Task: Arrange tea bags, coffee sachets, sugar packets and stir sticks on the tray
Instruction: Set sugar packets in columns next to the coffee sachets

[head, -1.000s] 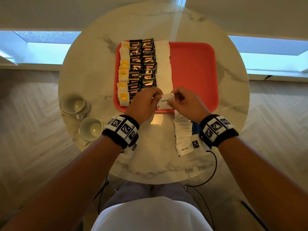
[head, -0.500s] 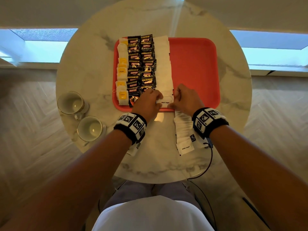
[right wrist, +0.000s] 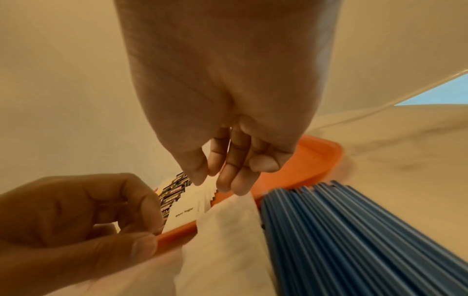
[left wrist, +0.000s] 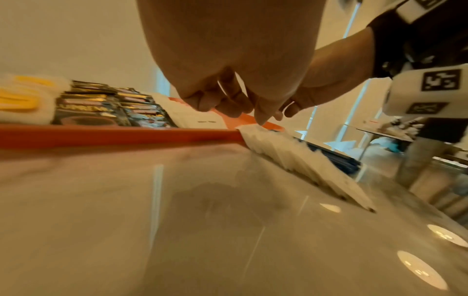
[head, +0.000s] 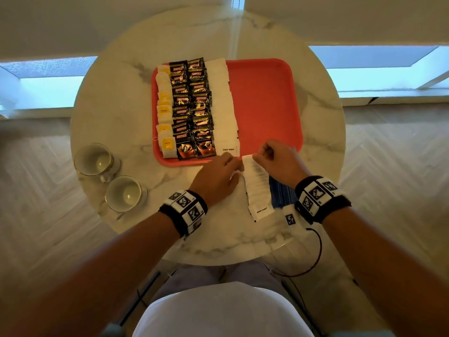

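Reaching over the near rim of the tray, the right hand has its fingers curled, and its fingertips touch the far end of the loose sugar packets that lie in a fanned row on the worktop. Whether it pinches a packet already or only touches it, I cannot tell. The left hand is just beside, at the left side of the same row, with fingers bent and the tips on the packets; a real grip is not clear there either.

On the tray, three kinds are already in place. Tea bags stand in a column along the left edge, coffee sachets fill two columns beside them, and a column of sugar packets runs from the far edge to the near edge, next to the coffee. The right half of the tray is bare.

What is left, as I judge it: the row of sugar packets on the worktop, which begins at the near rim of the tray and goes toward the person, and the blue stir sticks that lie touching it on its right side. Neither is on the tray yet. So the task seems a little more than half done; the next step is probably a second sugar column, and then the sticks into the free right part.

Two cups stand near the left edge of the worktop, well apart from the hands.
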`<action>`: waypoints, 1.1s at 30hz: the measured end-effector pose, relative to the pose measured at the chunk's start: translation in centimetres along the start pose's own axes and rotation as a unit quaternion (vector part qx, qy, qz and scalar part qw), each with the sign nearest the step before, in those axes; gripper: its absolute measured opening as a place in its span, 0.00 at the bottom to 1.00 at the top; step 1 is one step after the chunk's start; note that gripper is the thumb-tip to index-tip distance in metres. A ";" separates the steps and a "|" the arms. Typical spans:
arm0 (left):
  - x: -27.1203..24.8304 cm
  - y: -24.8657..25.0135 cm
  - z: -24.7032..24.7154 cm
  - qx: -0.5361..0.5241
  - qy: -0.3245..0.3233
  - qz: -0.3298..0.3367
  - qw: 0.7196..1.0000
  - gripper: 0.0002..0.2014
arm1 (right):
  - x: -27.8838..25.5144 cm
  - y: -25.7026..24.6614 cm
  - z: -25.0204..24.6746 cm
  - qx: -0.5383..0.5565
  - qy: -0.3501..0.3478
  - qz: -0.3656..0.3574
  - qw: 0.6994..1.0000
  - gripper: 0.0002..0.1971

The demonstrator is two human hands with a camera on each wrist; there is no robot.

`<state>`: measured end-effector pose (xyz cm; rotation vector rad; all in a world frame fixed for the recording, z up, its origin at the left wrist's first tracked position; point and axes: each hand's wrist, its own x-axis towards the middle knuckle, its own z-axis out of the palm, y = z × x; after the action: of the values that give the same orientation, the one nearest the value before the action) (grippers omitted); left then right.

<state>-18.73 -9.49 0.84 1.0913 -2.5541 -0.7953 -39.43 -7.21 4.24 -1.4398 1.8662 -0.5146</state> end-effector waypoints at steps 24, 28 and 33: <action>-4.6 3.5 4.1 0.093 -0.129 -0.015 0.987 0.14 | -11.7 4.4 3.4 0.038 0.002 0.074 0.996 0.15; -4.5 3.5 3.3 0.067 -0.099 -0.011 0.993 0.12 | -11.5 4.5 3.3 0.007 -0.002 0.012 1.000 0.06; -3.4 4.2 3.9 0.062 -0.097 -0.053 0.992 0.21 | -11.5 4.9 1.9 0.012 -0.013 0.013 1.000 0.03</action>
<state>-20.53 -3.11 0.03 1.2543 -2.7573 -0.8147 -39.87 5.33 2.98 -1.3977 1.8506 -0.5026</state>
